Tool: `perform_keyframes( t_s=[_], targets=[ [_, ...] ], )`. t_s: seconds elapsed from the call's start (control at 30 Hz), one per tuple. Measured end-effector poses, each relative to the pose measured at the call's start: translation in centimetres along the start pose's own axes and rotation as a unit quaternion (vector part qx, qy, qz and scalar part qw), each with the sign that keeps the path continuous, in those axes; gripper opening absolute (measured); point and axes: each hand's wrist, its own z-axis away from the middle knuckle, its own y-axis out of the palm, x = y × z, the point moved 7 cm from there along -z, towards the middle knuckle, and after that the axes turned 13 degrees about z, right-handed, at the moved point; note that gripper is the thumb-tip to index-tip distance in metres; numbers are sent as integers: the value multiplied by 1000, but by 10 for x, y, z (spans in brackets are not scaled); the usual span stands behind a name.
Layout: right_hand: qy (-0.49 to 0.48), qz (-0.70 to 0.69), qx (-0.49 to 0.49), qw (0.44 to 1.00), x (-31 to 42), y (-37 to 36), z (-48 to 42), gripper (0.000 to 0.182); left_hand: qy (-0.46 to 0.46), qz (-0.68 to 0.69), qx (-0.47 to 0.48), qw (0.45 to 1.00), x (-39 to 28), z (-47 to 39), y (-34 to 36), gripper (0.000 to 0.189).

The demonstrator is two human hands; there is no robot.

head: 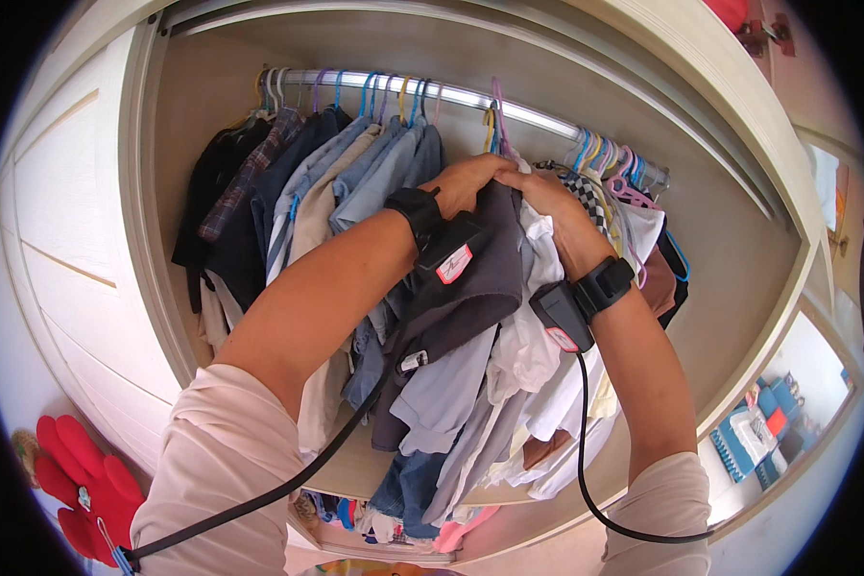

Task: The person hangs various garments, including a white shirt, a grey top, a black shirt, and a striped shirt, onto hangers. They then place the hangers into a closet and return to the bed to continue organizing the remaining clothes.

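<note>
Both my hands meet below the rail of an open wardrobe, at the top of a dark grey garment (493,252). My left hand (471,180) is closed on its upper edge. Beside it, my right hand (543,191) grips the same bunched top, its fingertips hidden in the cloth. A white garment (522,353) hangs close under my right hand. Just above my hands rise a pink-purple hanger (502,122) and a yellow hanger (489,124). Whether the purple hook sits on the metal rail (461,95) cannot be made out.
Denim and dark shirts (374,165) hang to the left. More clothes and a pink hanger (630,189) crowd the right end. Folded clothes fill a lower compartment (381,558). A white sliding door (79,216) and a red cushion-like object (86,482) are at left. Black cables trail from both wrist devices.
</note>
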Motion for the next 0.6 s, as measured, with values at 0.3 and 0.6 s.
perform_keyframes(
  t_s=[0.3,0.6],
  targets=[
    [16,-54,66,996,7,2,24,13,-59,167,22,984,19,-21,3,23],
    [2,-175,62,983,4,-3,31,6,-66,182,2,981,12,-11,4,23]
  ],
)
